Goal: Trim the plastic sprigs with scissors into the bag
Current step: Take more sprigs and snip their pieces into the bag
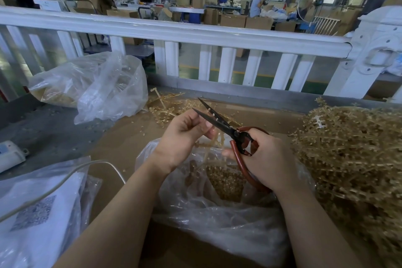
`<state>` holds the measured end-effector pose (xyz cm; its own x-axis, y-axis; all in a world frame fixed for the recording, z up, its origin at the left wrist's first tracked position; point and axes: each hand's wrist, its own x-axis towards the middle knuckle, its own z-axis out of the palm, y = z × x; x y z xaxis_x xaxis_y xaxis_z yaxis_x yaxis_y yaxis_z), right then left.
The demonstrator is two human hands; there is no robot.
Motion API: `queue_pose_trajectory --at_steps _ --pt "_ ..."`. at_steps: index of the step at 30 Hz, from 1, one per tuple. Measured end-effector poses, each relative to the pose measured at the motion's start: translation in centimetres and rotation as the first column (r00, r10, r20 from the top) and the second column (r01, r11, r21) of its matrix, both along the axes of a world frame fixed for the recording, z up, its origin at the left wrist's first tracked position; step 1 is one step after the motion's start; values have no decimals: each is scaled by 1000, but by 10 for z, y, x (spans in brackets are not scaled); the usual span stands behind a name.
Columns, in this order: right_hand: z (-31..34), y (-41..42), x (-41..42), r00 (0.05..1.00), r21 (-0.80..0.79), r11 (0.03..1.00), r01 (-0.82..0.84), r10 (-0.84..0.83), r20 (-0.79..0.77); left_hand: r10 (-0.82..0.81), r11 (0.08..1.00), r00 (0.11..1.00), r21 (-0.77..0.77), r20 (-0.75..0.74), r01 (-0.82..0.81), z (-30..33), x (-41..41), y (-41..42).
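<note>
Gripping open scissors (226, 130), right hand (267, 159) works beside left hand (185, 137) pinching a sprig (214, 143).

White railing (195, 33) along desk's (54, 132) far edge; white device (10, 154) at left edge; cardboard boxes (245, 20) beyond.

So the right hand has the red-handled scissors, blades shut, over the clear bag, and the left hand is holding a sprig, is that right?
Not quite: the blades are open, spread in a V, as the head view shows. The rest holds: the right hand grips the red-handled scissors over the clear bag, and the left hand holds a sprig.
</note>
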<state>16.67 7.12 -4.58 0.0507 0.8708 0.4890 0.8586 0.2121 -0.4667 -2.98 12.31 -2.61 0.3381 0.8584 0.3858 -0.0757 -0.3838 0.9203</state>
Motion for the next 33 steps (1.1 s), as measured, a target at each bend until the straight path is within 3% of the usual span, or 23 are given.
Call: queue_pose_trajectory --at_steps 10,18,33 --pt "-3 2 1 997 5 999 38 -38 66 -1 999 998 37 59 -1 -3 0 4" --pt "-2 1 0 1000 38 999 24 -25 17 -30 998 997 57 68 26 -5 -3 7" --pt "-1 1 0 1000 59 998 -19 18 11 -57 998 998 -10 27 57 -10 -2 9"
